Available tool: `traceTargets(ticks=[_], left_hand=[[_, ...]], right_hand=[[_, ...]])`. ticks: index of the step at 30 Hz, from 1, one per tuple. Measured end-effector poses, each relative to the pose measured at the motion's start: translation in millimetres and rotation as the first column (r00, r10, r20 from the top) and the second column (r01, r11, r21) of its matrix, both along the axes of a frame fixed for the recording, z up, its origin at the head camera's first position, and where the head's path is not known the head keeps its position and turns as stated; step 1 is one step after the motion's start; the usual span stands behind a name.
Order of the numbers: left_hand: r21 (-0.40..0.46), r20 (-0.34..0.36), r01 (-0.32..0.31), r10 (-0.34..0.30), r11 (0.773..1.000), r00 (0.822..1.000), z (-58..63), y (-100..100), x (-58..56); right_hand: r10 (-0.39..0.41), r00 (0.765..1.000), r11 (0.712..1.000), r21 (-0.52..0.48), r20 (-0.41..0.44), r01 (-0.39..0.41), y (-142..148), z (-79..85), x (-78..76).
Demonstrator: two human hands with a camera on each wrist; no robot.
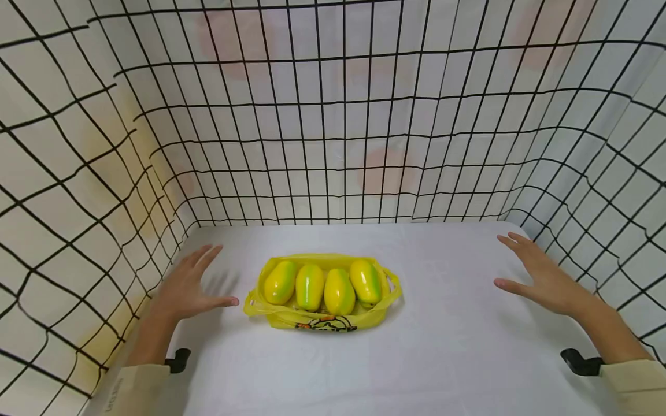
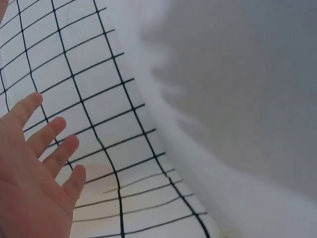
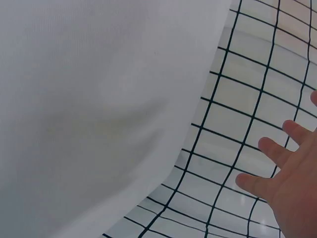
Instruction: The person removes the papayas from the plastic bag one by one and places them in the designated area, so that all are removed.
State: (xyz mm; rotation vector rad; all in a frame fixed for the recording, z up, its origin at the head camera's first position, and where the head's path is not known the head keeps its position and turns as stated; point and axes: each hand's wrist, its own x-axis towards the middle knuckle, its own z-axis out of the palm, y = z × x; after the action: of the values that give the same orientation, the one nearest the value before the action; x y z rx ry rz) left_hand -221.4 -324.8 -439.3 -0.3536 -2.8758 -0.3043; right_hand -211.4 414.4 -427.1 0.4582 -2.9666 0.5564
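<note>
White table (image 1: pixel 447 358), gridded walls (image 1: pixel 333 144); empty spread left hand (image 1: pixel 187 286) and right hand (image 1: pixel 543 277) flanking bagged mangoes (image 1: pixel 322 285).

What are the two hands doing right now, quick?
Left hand: open, fingers spread, holding nothing, beside the yellow bag.
Right hand: open, holding nothing.

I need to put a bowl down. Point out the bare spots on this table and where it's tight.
Bare white table lies in front of the yellow bag, behind it up to the grid wall, and between the bag and the right hand. It is tight on the left: the left hand rests with its thumb close to the bag's edge.
</note>
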Motion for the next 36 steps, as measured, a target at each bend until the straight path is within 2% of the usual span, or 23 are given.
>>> traceTargets(ticks=[5, 10, 15, 23, 30, 36], left_hand=[[0.04, -0.021, 0.032, -0.032, 0.999, 0.999, -10.9, 8.9, -3.7], [0.085, 0.007, 0.036, -0.036, 0.996, 0.999, -16.0, 18.5, -6.0], [0.148, 0.028, 0.038, -0.043, 0.988, 0.999, -19.7, 29.3, -10.5], [0.171, 0.088, 0.04, -0.056, 0.984, 0.995, -29.5, 43.9, -19.2], [0.2, 0.084, 0.083, -0.102, 0.976, 0.991, -32.4, 55.0, -23.0], [0.247, 0.107, 0.103, -0.133, 0.964, 0.985, -32.2, 65.8, -25.3]], right_hand=[[-0.005, 0.998, 1.0, -0.027, 0.058, 0.007, -10.5, -0.6, -1.6], [-0.004, 0.997, 0.999, -0.049, 0.083, 0.008, -25.1, -0.5, -5.5], [-0.003, 0.997, 0.994, -0.107, 0.078, 0.012, -38.3, -3.2, -9.7], [0.019, 0.997, 0.98, -0.201, 0.078, -0.003, -60.7, -9.8, -15.4], [0.025, 0.998, 0.976, -0.219, 0.058, -0.012, -86.2, -14.1, -20.6], [0.044, 0.998, 0.965, -0.26, 0.046, -0.031, -108.7, -14.3, -27.2]])
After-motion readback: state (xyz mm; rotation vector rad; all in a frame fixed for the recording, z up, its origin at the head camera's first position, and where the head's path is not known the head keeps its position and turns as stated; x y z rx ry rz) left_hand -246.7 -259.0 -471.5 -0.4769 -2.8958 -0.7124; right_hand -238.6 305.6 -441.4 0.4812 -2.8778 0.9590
